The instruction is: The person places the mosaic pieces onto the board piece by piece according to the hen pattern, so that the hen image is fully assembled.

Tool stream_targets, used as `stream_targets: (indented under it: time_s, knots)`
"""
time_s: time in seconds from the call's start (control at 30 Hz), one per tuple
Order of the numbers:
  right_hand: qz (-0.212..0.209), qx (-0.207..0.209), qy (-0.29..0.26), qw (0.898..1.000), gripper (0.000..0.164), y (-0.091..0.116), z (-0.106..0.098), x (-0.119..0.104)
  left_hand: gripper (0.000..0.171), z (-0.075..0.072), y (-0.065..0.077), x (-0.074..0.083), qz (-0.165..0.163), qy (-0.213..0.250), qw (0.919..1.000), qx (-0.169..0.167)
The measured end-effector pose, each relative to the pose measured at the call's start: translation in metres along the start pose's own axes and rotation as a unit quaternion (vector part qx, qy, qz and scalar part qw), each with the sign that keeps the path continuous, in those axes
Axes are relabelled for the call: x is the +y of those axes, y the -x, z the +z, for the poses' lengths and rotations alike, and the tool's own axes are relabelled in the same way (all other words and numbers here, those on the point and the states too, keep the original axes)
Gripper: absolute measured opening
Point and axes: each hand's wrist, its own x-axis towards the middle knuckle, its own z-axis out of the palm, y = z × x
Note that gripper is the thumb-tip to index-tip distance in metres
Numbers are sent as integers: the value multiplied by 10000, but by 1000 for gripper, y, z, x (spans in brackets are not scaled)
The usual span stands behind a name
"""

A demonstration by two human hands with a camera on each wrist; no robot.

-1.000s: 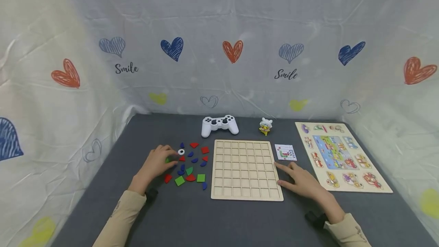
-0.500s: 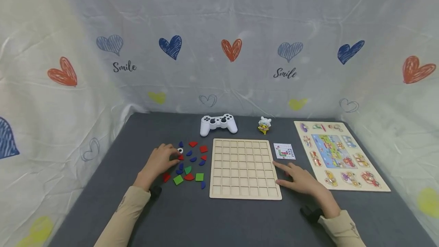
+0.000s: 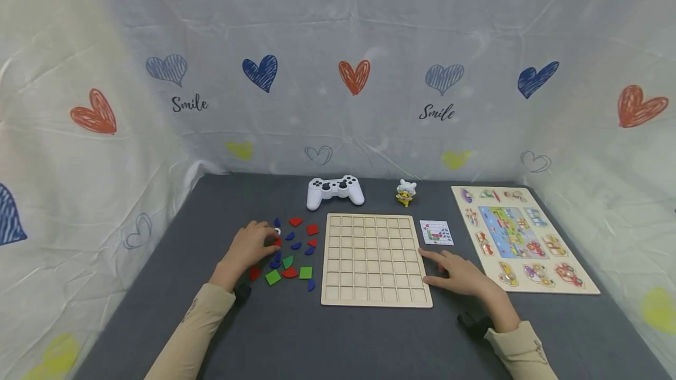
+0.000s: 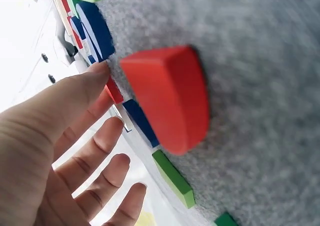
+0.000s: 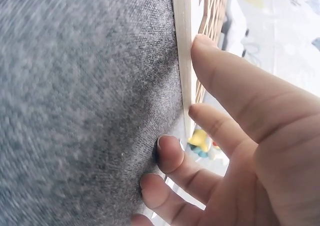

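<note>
My left hand (image 3: 246, 249) reaches into the scattered coloured pieces left of the wooden grid board (image 3: 377, 261). Its thumb and index finger pinch a small red triangular piece (image 4: 114, 90), while the other fingers are spread. A white ring (image 3: 278, 231) lies just beyond the fingertips, partly hidden. Closer to the left wrist camera sits a larger-looking red piece (image 4: 170, 96). My right hand (image 3: 458, 273) rests at the board's right side, thumb and index fingertips against its edge (image 5: 185, 61). The remaining right fingers curve loosely on the dark cloth.
Behind the board stand a white game controller (image 3: 335, 192) and a small yellow-and-white figurine (image 3: 405, 192). A pattern card (image 3: 436, 232) lies right of the board, beside a picture puzzle (image 3: 523, 239). Green squares (image 3: 306, 272) and several blue pieces (image 3: 296, 246) lie near the left hand.
My left fingers have come down from around a green piece onto the red triangular piece and closed on it. The right hand stays at the board's edge. The head view has shifted slightly.
</note>
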Motion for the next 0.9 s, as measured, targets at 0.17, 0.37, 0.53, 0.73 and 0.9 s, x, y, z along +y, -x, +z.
stream_targets:
  time_s: [0.17, 0.37, 0.53, 0.73, 0.9]
  knots:
    - [1, 21, -12, 10000, 67, -1, 1, 1, 18, -2, -2, 2, -37, -90, 9999, -35]
    - [3, 25, -22, 10000, 67, -1, 1, 0, 19, -4, -4, 5, -33, -280, 9996, 58]
    - [13, 19, -38, 10000, 67, -1, 1, 0, 19, -7, -6, 15, 53, -364, 9991, 199]
    - [29, 15, -98, 9999, 68, 0, 1, 1, 20, -9, -15, 35, 85, -238, 9997, 63]
    - [53, -43, -85, 9999, 69, 0, 1, 1, 19, -6, -24, 50, 256, -114, 9996, 29]
